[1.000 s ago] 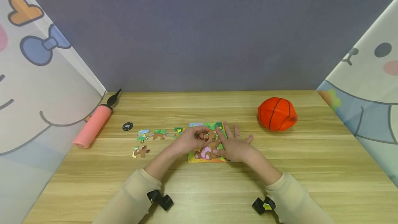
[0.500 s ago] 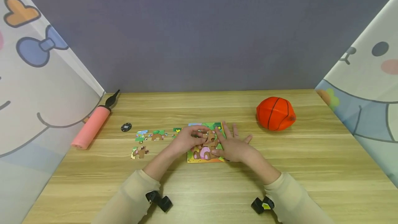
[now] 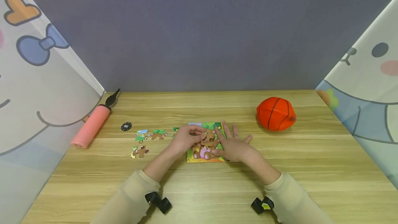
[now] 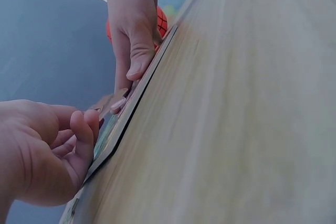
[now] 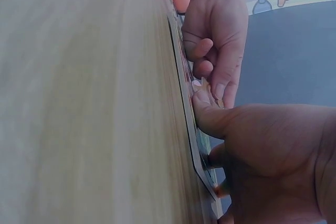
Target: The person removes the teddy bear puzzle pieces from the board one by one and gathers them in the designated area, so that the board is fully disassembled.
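Pinching left hand (image 3: 185, 140): fingers nearly closed, held bear-face piece (image 3: 209, 137).
Right hand (image 3: 234, 149): fingers spread, partly over board (image 3: 191, 159), gripped nothing.
Piece: we judged it light, stiff; edges suited gripping.

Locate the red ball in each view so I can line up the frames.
Head: red ball right of centre, toward the back of the table, beyond the right hand.
Left wrist: upper left of the picture, partly hidden behind the right hand.
Right wrist: not in it.
Shared landmark: the puzzle board by the hands; its edge shows in all three views.
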`<state>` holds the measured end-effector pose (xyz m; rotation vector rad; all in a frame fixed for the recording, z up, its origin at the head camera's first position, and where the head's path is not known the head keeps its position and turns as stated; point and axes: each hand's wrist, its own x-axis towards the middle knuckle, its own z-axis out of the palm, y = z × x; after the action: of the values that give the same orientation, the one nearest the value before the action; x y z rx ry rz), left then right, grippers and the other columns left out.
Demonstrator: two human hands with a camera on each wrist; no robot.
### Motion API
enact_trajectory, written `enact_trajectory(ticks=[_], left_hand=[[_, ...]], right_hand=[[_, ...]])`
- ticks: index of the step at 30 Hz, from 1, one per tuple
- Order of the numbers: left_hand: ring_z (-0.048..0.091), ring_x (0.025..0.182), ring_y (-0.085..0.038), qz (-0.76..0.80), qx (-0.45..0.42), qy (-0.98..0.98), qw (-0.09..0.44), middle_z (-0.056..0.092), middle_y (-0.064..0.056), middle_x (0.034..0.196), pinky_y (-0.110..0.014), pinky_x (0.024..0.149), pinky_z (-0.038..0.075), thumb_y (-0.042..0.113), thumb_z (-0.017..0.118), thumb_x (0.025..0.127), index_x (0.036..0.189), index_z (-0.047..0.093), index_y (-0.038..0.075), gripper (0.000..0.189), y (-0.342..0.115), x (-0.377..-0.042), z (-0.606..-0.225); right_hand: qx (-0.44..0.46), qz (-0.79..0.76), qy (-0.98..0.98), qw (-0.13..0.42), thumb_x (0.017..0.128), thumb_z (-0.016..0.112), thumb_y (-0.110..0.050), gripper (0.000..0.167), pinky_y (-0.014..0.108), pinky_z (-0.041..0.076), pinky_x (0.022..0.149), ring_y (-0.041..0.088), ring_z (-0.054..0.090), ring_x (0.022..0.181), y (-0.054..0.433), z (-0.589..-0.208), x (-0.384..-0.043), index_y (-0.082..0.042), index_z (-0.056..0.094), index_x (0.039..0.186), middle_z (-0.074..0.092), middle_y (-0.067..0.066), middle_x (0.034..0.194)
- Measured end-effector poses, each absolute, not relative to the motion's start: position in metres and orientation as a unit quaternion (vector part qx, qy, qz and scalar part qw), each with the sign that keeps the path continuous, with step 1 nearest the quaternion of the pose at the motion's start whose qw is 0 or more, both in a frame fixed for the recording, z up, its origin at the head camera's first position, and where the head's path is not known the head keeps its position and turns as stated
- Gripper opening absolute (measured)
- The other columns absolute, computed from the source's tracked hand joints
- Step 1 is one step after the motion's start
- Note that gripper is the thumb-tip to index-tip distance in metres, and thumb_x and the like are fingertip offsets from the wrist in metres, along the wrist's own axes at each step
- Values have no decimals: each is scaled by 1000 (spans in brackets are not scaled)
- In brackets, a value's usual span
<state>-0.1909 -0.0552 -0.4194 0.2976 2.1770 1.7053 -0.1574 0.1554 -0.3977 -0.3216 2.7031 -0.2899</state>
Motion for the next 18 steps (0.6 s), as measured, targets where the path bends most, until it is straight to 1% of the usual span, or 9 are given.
enact_trajectory(ticks=[3, 9, 18], left_hand=[[62, 63, -17, 608, 95, 767, 181, 69, -11, 88, -23, 49, 49, 6, 69, 96, 117, 72, 3, 21, -56, -190, -419], [64, 64, -18, 621, 85, 759, 174, 71, -11, 89, -24, 52, 51, 7, 72, 94, 115, 74, 4, 21, -61, -189, -417], [61, 64, -15, 647, 83, 735, 185, 71, -14, 93, -21, 53, 48, 6, 71, 94, 118, 72, 0, 25, -77, -185, -417]], right_hand=[[-116, -106, 967, 200, 97, 58, -57, 89, 91, 4, 90, 50, -6, 149, 156, -398, -157, -19, 12, 164, -11, 12, 168], [-117, -109, 967, 200, 97, 58, -57, 89, 92, 3, 90, 50, -7, 148, 155, -398, -157, -18, 13, 164, -12, 13, 168], [-117, -108, 967, 199, 97, 57, -57, 90, 91, 2, 90, 49, -7, 149, 156, -399, -157, -19, 11, 164, -12, 12, 168]])
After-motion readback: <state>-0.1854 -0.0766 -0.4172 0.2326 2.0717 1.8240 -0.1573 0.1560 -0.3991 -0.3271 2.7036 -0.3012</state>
